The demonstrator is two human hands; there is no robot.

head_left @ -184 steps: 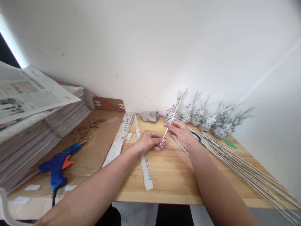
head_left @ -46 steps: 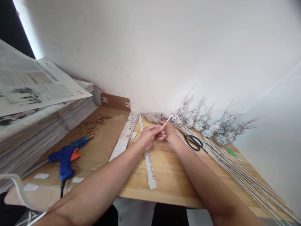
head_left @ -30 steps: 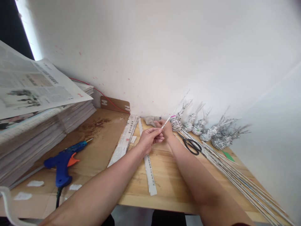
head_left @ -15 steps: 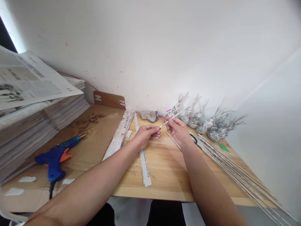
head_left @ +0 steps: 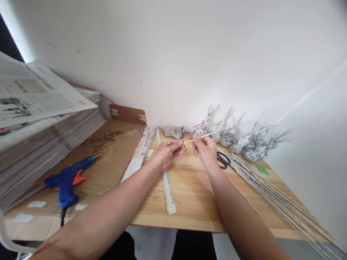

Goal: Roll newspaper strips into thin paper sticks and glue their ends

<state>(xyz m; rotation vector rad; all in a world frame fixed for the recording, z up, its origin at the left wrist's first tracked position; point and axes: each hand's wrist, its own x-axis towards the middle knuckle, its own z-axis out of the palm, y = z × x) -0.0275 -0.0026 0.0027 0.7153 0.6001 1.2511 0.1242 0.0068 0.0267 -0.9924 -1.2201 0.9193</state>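
Between my hands stretches a thin rolled newspaper tube (head_left: 214, 133), raised above the wooden table. My left hand (head_left: 169, 151) pinches its left end between thumb and fingers. Close to that, my right hand (head_left: 204, 146) pinches the tube farther along, and its free end slants up to the right. A flat newspaper strip (head_left: 168, 191) lies on the table below my left hand. Black-handled scissors (head_left: 223, 159) rest just right of my right wrist, their blades not clearly visible.
Several rolled paper tubes (head_left: 265, 191) run off the table's right edge. Small woven paper figures (head_left: 253, 151) line the wall, beside a grey cloth (head_left: 173, 132). Leftward are newspaper strips (head_left: 138, 155), a blue glue gun (head_left: 66, 182) on cardboard (head_left: 114, 141), and a tall newspaper stack (head_left: 54, 144).
The tube has swung to a flatter slant, with more of it showing beyond my right hand. Both hands stay pinched on it. The view has shifted slightly.
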